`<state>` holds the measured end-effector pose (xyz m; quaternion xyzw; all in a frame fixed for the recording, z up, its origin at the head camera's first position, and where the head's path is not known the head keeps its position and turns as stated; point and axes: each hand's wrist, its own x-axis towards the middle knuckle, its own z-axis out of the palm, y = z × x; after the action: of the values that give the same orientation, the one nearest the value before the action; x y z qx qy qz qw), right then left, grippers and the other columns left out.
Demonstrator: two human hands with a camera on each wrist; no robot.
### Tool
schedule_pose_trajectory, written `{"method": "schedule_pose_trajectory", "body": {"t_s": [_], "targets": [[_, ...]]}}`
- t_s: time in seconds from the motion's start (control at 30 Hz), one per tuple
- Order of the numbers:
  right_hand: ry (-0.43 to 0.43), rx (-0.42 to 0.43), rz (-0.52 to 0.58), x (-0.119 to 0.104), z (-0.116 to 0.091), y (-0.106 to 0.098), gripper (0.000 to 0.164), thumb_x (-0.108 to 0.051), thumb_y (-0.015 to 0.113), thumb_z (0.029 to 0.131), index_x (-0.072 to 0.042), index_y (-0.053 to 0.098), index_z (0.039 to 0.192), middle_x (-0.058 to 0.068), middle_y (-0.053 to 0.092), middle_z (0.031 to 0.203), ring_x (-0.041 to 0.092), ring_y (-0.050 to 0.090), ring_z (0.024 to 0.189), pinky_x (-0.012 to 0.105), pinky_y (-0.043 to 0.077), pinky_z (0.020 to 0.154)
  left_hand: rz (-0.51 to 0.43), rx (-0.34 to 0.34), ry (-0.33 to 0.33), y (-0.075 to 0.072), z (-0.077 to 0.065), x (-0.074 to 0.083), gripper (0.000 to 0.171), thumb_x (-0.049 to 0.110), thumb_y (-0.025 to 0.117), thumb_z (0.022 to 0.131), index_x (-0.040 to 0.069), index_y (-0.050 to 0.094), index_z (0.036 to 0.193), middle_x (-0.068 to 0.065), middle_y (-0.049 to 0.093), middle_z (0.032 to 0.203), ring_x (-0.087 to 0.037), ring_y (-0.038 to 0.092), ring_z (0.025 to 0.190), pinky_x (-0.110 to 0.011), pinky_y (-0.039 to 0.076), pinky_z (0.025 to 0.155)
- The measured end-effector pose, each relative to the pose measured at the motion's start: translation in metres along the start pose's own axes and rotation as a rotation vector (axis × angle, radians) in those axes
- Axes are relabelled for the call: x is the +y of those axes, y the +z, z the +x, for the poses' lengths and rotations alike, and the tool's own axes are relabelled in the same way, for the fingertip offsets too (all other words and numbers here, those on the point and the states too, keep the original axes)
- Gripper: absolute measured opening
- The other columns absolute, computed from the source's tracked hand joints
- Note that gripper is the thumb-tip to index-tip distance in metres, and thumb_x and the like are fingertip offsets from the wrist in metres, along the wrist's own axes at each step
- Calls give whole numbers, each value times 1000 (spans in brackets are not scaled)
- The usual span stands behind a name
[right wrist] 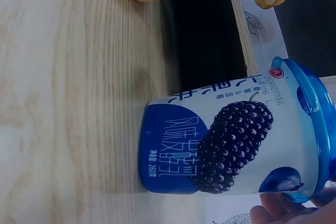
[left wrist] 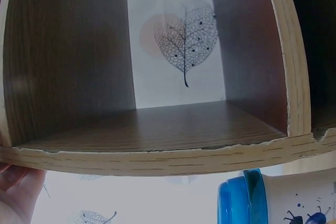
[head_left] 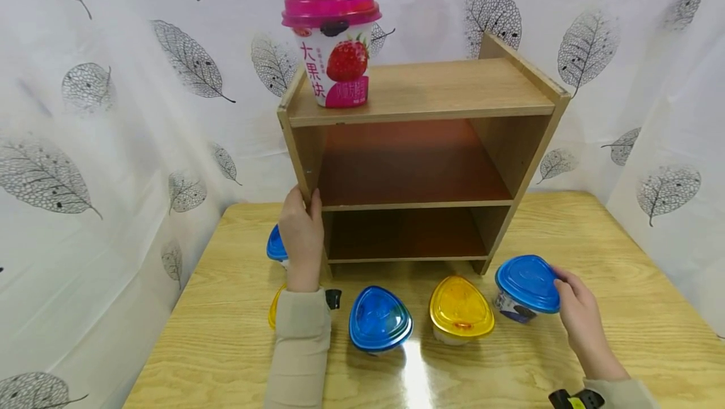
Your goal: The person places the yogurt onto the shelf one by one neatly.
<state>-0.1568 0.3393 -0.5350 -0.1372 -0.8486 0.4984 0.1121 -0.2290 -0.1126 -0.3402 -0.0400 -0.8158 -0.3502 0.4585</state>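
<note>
My left hand grips the left side panel of a small wooden shelf; its fingertips show under that panel in the left wrist view. At the right, my right hand holds a yogurt cup with a blue lid by the lid's edge. A blackberry picture shows on this cup's side in the right wrist view. A yellow-lidded yogurt cup stands just left of it, and another blue-lidded cup further left. On the shelf's top board stands a strawberry yogurt cup with a pink lid.
Behind my left forearm, a blue-lidded cup and a yellow lid are partly hidden. The shelf stands on a wooden table. A white curtain with leaf prints hangs behind and at both sides.
</note>
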Motion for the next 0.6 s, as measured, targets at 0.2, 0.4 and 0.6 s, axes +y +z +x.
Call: {"method": "schedule_pose_trajectory", "body": {"t_s": [0.2,0.4,0.6], "targets": [[35,-69,23,-20,0,-3,52,-43,16,95,-20,28,139,17,18,143,42,21,125,60,25,90,-6,-1,-2,0,0,0,23,13,55,88,-9,57,94,-21,61,87,-32,60,75,-41,49,63],[47,-118,76,-47,-7,-5,51,-39,18,96,-13,30,138,18,19,143,41,18,126,57,23,93,-3,-1,2,0,0,0,23,13,55,88,-9,57,94,-21,62,87,-32,60,75,-41,49,63],[55,-117,97,-68,-15,-5,53,-38,19,96,-8,29,138,21,18,142,43,16,126,58,20,93,-3,-2,-2,0,0,0,23,13,55,88,-9,57,93,-21,61,87,-33,60,74,-41,49,63]]}}
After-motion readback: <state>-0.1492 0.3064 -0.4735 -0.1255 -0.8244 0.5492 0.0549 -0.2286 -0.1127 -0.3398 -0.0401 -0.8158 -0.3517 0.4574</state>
